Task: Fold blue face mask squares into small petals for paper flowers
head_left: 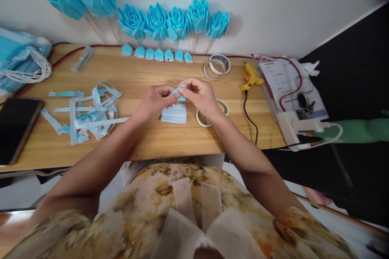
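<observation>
A small blue-and-white piece of mask fabric [181,96] is pinched between my two hands, partly hidden by the fingers. My left hand [157,99] grips its left side, and my right hand [200,92] holds the right side, thumb on top. Just below them lies a stack of pale blue fabric pieces [174,114] on the wooden table [146,139]. A roll of tape [224,107] sits under my right wrist, partly covered by it. Beyond the hands, several small folded blue pieces [159,54] stand in a row near the wall.
Blue fabric flowers on sticks [155,22] lean against the wall. Cut strips [94,109] lie left, near a phone [18,129] and a bundle of blue masks [21,60]. To the right are more tape rolls [226,64], a corded yellow glue gun [251,77] and a power strip [287,129].
</observation>
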Demonstrator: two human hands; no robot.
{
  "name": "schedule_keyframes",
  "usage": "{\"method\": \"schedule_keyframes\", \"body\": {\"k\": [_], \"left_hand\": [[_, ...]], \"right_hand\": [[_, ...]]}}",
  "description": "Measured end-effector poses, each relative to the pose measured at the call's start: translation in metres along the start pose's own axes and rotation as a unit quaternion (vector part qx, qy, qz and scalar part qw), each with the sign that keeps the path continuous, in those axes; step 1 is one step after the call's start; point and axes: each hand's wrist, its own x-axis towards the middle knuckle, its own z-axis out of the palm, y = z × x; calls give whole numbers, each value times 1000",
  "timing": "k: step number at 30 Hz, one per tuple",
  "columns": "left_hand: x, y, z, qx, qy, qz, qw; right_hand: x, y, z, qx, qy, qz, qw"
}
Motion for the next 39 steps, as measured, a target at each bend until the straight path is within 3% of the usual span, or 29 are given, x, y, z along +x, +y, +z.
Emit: {"method": "schedule_keyframes", "body": {"k": [8,15,24,30,35,39], "left_hand": [[2,-4,-2,-66,-7,-13,998],[1,-5,0,-114,12,-17,993],[1,-6,2,-163,9,-33,986],[1,-4,2,-183,13,-37,982],[1,-6,-1,-123,25,-7,992],[0,-5,0,-57,53,7,997]], "right_hand": [[-2,-2,-7,-190,8,-195,962],[-1,2,-12,-236,-37,-198,951],[0,1,-13,-235,-33,-247,939],[-1,-1,-11,-206,-40,-197,958],[-1,-6,-10,-42,-13,-42,998],[0,-6,-10,40,-37,56,997]]}}
